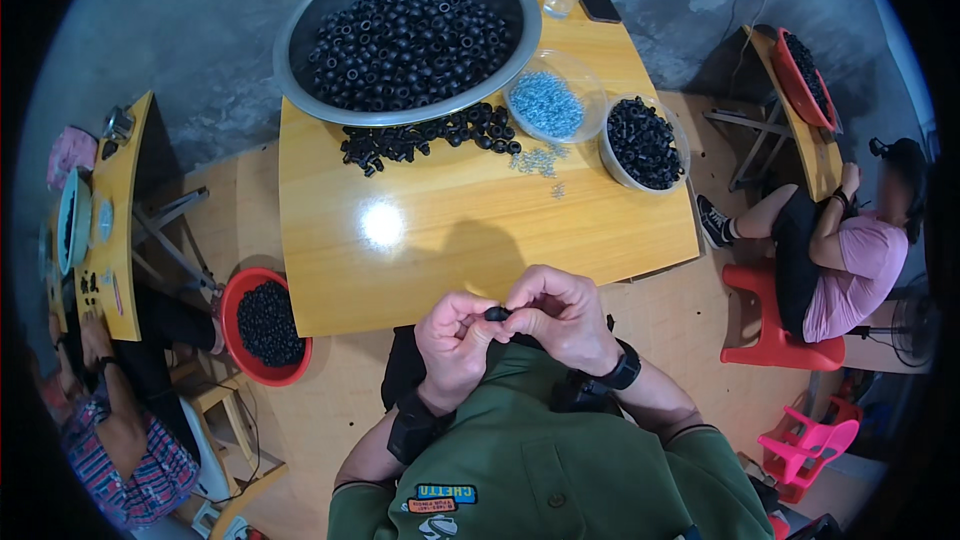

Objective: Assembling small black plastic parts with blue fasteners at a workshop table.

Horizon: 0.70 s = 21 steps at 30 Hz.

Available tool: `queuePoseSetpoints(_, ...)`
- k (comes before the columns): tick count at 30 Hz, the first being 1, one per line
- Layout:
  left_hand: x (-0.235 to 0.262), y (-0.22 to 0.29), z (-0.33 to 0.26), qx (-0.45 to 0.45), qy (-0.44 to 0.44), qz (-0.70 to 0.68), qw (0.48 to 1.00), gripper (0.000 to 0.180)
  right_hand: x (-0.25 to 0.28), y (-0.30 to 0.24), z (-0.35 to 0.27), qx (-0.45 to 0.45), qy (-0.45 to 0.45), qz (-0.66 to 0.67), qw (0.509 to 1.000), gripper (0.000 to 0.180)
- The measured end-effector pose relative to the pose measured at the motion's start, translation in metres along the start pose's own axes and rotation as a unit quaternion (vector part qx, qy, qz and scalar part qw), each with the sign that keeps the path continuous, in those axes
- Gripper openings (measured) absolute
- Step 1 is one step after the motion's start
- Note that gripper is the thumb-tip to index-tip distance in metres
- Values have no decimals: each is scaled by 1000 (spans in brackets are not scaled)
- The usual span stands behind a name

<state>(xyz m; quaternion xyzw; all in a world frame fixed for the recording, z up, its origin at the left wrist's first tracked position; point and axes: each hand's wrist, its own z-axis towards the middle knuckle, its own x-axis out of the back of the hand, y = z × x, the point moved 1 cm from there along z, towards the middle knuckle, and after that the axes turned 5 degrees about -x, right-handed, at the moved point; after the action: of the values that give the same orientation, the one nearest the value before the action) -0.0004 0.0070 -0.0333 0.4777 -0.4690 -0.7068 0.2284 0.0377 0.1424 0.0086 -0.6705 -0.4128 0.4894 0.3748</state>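
The left hand [452, 342] and right hand [562, 325] partly cover a black piece [496, 313] (too small for its exact shape to be told), while the metal bowl [318, 25] hides the far left corner of the table [600, 230] and the lower edge cuts off the green shirt [520, 440].

The glossy yellow table [580, 230] carries a metal bowl [320, 12], clear dish [595, 100], tub [611, 166], cup [562, 2], dark phone [602, 0], loose black parts [400, 143] and scattered silvery pieces [538, 161].

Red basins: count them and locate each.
2: one red basin left of the central table, another red basin on the right-hand table. More may be hidden.
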Motion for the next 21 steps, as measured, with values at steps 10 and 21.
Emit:
queuePoseSetpoints(10,-5,1,-3,-64,26,25,997,8,3,5,-1,30,-37,-76,996,5)
queuePoseSetpoints(21,-3,-3,0,-84,29,53,995,9,2,8,4,4,-38,-5,999,7)
